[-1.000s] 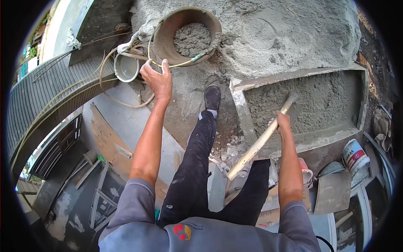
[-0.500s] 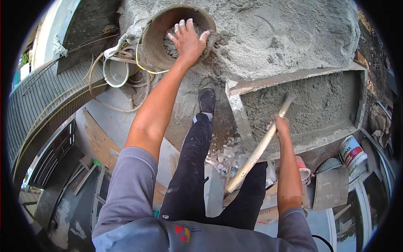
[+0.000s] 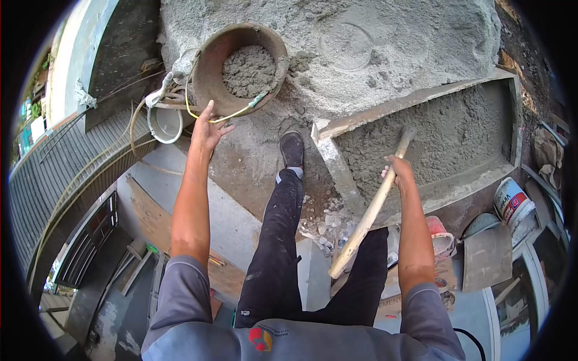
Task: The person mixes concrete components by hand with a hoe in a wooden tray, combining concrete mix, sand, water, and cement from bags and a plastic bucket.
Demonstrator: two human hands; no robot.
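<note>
My left hand [image 3: 208, 131] is open, fingers spread, right at the yellow wire handle [image 3: 224, 121] of a dark bucket [image 3: 208, 78]. Wet grey mortar [image 3: 249, 71] lies inside the bucket, which stands beside the sand heap. My right hand [image 3: 400, 172] is wrapped round the pale wooden shaft of a hoe [image 3: 372, 215]. The shaft slants from between my legs up into a mixing trough [image 3: 335, 165], where its head end rests in grey mortar [image 3: 442, 129]. The hoe's blade is hidden in the mix.
A large grey sand heap [image 3: 415, 42] fills the far side. A small white pail [image 3: 165, 124] with a coiled hose [image 3: 136, 123] stands left of the bucket. A paint bucket [image 3: 515, 206] and a red pail [image 3: 441, 236] are at right. Rubble [image 3: 325, 228] lies near my shoe [image 3: 292, 149].
My left hand has drawn back from over the bucket's mouth to its near rim, by the wire handle. My right hand still grips the hoe shaft in the trough.
</note>
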